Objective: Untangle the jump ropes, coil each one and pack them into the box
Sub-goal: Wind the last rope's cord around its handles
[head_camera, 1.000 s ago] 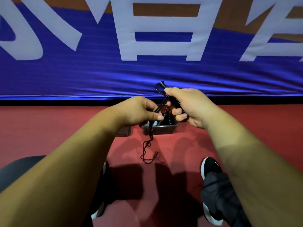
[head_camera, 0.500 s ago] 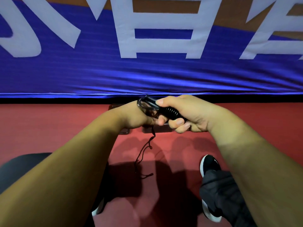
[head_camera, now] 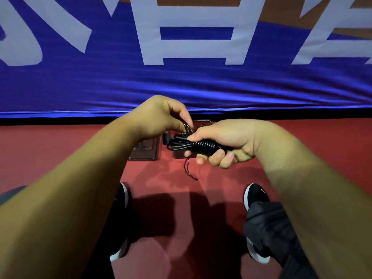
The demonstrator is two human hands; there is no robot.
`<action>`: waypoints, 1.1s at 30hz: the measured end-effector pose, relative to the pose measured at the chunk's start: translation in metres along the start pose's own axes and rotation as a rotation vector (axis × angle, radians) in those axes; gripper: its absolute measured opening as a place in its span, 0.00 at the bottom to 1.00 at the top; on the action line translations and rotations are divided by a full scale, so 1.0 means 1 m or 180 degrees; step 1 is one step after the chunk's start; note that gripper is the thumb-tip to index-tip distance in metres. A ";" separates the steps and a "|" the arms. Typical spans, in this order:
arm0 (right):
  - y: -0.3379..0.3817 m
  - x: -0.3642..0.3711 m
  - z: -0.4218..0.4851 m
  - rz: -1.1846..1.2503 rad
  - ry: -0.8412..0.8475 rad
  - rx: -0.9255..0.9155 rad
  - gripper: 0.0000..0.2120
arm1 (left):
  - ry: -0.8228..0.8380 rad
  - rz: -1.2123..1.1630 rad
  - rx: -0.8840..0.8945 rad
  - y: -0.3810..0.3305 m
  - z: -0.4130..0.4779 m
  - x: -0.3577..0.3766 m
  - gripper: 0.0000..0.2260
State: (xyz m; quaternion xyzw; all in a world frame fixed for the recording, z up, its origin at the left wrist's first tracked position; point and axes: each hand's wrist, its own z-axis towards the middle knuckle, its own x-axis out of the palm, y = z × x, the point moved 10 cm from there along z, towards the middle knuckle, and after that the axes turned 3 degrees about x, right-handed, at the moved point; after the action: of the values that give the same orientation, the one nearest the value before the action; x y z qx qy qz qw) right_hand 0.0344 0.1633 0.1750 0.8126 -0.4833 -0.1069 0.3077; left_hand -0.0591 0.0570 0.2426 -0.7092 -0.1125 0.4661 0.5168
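Head view: the right hand (head_camera: 227, 141) is curled tight round a rope (head_camera: 203, 146) wound into a bundle, held over the box (head_camera: 203, 123) on the floor. The left hand (head_camera: 159, 117) pinches a strand beside the bundle. A short tail (head_camera: 190, 170) hangs loose. This rope looks nearly coiled; tucking the tail and packing are left. The box's contents are hidden

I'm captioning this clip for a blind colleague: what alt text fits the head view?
The right hand grips a tightly coiled black jump rope while the left hand pinches a strand at its end. A short loose end dangles above the red floor, with a box beyond the hands and a blue banner behind.
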 end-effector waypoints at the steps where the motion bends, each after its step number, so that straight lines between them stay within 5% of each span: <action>1: 0.000 -0.008 0.001 0.0027 -0.0164 -0.0001 0.16 | -0.0076 0.0254 0.0033 -0.003 0.001 -0.003 0.09; 8: 0.014 -0.054 0.004 0.0273 -0.1331 -0.0456 0.19 | -0.0059 0.1685 0.0452 -0.025 0.002 0.006 0.19; 14: 0.024 -0.064 0.009 0.0337 -0.1817 -0.0742 0.18 | -0.0553 0.2042 -0.0035 -0.008 0.008 0.008 0.11; 23: 0.030 -0.064 0.011 0.1015 -0.2062 -0.0933 0.18 | -0.0790 0.0015 -0.0974 0.023 -0.005 0.010 0.17; 26: 0.035 -0.064 0.005 0.0739 -0.2178 -0.1011 0.25 | -0.0801 0.0527 -0.0808 0.012 -0.004 0.006 0.18; 33: 0.052 -0.067 -0.007 -0.0254 -0.2671 -0.1248 0.23 | -0.1117 0.2331 -0.0314 -0.002 0.000 -0.008 0.15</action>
State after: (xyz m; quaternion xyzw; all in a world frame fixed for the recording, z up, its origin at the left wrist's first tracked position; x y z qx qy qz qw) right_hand -0.0336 0.2054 0.2037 0.6436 -0.5050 -0.5276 0.2291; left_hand -0.0625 0.0525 0.2489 -0.6360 0.0388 0.7273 0.2550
